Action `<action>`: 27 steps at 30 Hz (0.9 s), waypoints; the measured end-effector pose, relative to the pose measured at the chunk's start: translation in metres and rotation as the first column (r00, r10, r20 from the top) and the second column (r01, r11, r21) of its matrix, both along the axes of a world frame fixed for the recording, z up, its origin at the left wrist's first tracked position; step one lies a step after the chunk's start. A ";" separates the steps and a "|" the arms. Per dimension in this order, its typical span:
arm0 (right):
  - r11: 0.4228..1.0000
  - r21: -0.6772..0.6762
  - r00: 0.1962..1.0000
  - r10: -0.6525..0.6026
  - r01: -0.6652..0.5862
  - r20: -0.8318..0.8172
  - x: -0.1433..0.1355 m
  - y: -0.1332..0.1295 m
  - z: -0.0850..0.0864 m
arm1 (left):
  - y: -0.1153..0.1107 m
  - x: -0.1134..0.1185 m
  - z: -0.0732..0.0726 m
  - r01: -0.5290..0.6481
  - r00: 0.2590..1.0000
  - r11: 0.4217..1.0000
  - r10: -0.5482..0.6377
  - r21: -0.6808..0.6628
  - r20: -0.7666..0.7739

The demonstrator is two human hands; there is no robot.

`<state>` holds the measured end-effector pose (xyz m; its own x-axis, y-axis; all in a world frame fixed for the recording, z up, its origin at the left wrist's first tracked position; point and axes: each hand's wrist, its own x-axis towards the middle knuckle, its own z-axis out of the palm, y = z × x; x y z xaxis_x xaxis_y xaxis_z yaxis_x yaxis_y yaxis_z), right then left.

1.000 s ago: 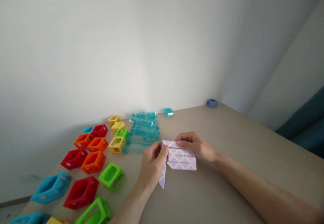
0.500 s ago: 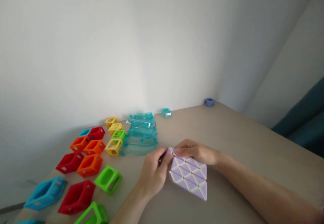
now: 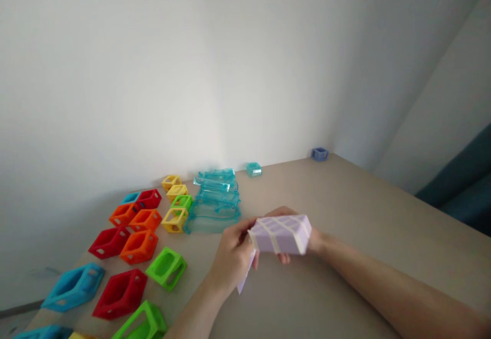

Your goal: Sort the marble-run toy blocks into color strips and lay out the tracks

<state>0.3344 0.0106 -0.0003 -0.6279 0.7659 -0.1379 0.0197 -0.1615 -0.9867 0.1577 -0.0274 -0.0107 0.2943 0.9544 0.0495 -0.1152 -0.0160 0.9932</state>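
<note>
A lilac puzzle with whitish lines (image 3: 282,234) is held above the table in front of me, one block lying sideways and a thin pointed part hanging down at its left. My left hand (image 3: 235,252) grips its left end, fingers wrapped round it. Behind and beneath the puzzle is my right hand (image 3: 286,211), partly hidden by it, with fingertips showing below the block and the wrist at its right end.
Red, orange, blue, green and yellow hollow blocks stand at the left of the table (image 3: 356,216). Clear teal pieces (image 3: 217,196) lie behind my hands. A small teal piece (image 3: 253,170) and a blue block (image 3: 319,154) sit near the wall.
The lilac puzzle has turned from a flat patterned face to a folded shape, with a part now pointing down at the left. My right hand has shifted behind and under it.
</note>
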 end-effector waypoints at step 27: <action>0.870 -0.108 0.864 -0.491 0.480 -0.116 -0.019 0.008 -0.008 | 0.001 0.005 -0.004 -0.010 0.989 1.000 0.007 -0.021 -0.146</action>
<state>0.3155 0.0184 -0.0078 -0.1956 0.9697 -0.1464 -0.2125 -0.1877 -0.9590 0.1624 -0.0265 -0.0150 0.2890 0.9572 -0.0139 0.0310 0.0052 0.9995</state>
